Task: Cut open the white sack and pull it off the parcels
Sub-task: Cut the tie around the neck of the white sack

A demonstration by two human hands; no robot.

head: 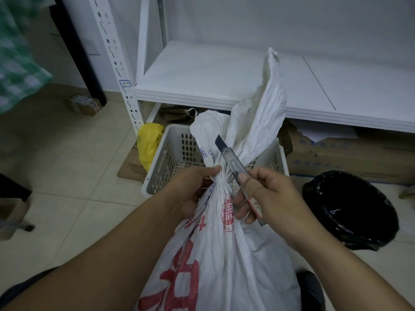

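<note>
A white woven sack with red print stands upright in front of me, its neck tied tight and its loose top flaring upward. My left hand grips the sack just below the tied neck. My right hand holds a grey utility knife with its dark blade out, pointing up and left beside the neck. The parcels are hidden inside the sack.
A grey perforated plastic basket sits on the tiled floor right behind the sack. A white shelf unit stands beyond it, with cardboard boxes underneath. A bin lined with black plastic is at right, a yellow bag at left.
</note>
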